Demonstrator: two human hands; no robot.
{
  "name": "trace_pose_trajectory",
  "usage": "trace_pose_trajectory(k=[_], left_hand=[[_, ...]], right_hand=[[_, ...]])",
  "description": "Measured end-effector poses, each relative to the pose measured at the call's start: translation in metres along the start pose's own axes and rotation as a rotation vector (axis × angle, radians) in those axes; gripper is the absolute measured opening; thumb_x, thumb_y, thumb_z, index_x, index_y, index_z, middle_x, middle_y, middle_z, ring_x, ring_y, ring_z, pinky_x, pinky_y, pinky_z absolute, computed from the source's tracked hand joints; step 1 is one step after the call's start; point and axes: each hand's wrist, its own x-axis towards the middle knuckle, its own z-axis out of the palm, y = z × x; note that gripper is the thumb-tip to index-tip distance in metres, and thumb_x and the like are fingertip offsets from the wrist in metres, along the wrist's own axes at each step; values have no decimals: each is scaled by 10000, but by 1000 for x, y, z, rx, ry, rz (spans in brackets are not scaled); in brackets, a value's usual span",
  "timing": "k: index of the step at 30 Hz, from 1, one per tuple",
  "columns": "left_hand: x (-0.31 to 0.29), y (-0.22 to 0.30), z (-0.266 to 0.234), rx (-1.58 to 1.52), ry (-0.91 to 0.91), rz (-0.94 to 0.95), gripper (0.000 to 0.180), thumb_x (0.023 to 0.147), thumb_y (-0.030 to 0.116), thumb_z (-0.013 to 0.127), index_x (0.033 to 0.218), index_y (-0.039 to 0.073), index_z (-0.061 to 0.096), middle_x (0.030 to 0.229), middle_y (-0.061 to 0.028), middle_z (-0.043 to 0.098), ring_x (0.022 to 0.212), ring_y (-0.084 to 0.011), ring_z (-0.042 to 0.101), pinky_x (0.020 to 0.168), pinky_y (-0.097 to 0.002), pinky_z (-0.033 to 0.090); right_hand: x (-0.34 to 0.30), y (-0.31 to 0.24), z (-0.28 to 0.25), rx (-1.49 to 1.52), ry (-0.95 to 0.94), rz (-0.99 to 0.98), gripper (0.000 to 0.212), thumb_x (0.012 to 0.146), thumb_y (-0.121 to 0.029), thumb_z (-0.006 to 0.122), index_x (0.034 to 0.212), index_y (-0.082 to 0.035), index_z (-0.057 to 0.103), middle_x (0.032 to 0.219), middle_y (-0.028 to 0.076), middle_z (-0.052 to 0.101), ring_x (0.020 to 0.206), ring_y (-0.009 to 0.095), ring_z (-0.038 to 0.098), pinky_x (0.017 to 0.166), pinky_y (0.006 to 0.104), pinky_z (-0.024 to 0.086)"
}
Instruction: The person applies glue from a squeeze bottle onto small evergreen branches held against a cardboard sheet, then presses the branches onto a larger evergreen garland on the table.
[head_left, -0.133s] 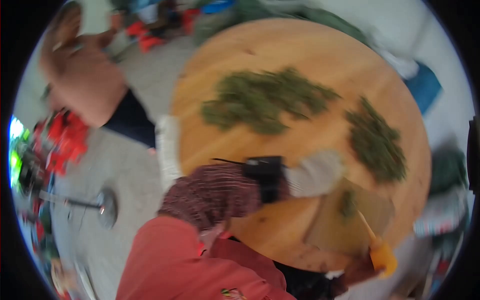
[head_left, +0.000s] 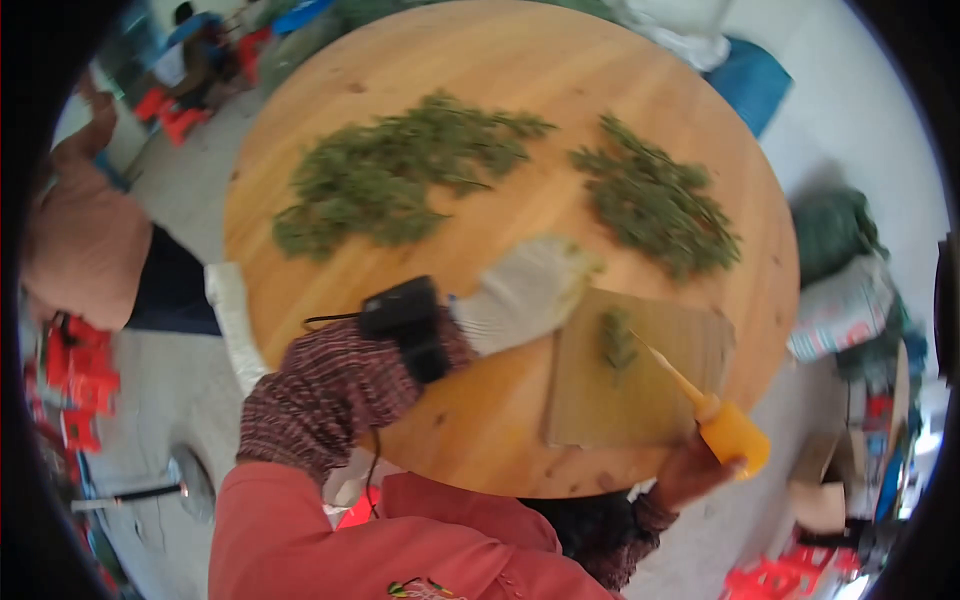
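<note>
Right hand (head_left: 690, 470) grips the orange-handled knife (head_left: 712, 412) over a board (head_left: 640, 375) carrying one green sprig (head_left: 617, 340). Gloved left hand (head_left: 525, 290) lies open on the desk (head_left: 500, 420), holding nothing.

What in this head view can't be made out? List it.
- Right hand: fingers hidden behind the orange handle; grip unclear.
- Blade: thin and blurred, edge not readable.
- Left hand: gloved and motion-blurred; whether it touches the table is unclear.
- Greens: smeared, single stems not separable.
- Sprig on the board: too small to identify.
- Person at left: cut by the rim.
</note>
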Motion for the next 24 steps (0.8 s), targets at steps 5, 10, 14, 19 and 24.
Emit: trace_pose_trajectory(k=[5,10,14,19,24], left_hand=[[16,22,-7,-164,99,-33,214,848,106,608,1059,95,640,938,-129,592,865,-330,585,747,-423,482],[19,34,-18,-76,159,69,265,815,92,632,1079,104,642,973,-97,593,955,-312,573,826,-415,473],[18,48,-19,-66,147,195,314,771,57,661,1078,121,656,1013,-81,611,1002,-308,585,847,-408,482],[16,68,-21,-49,43,337,369,720,55,688,1077,144,663,1048,-61,622,1057,-299,589,883,-404,478],[8,70,-23,-48,-156,363,362,720,97,710,1074,153,665,1034,-44,622,1049,-271,595,897,-392,469]], right_hand=[[11,-16,15,-29,93,-167,618,951,-500,567,1321,-15,466,1263,144,571,1186,285,558,1030,409,450],[7,-20,8,-3,122,-155,634,947,-511,569,1326,-15,457,1271,142,567,1168,284,570,1001,396,476],[10,-16,6,49,138,-177,631,945,-507,575,1328,-20,455,1274,142,566,1152,282,580,971,391,499],[10,-16,7,79,79,-183,633,943,-511,575,1330,-25,456,1283,141,564,1166,284,576,968,396,507],[8,-16,7,35,113,-183,639,940,-517,577,1334,-28,456,1292,140,562,1175,287,578,962,395,516]])
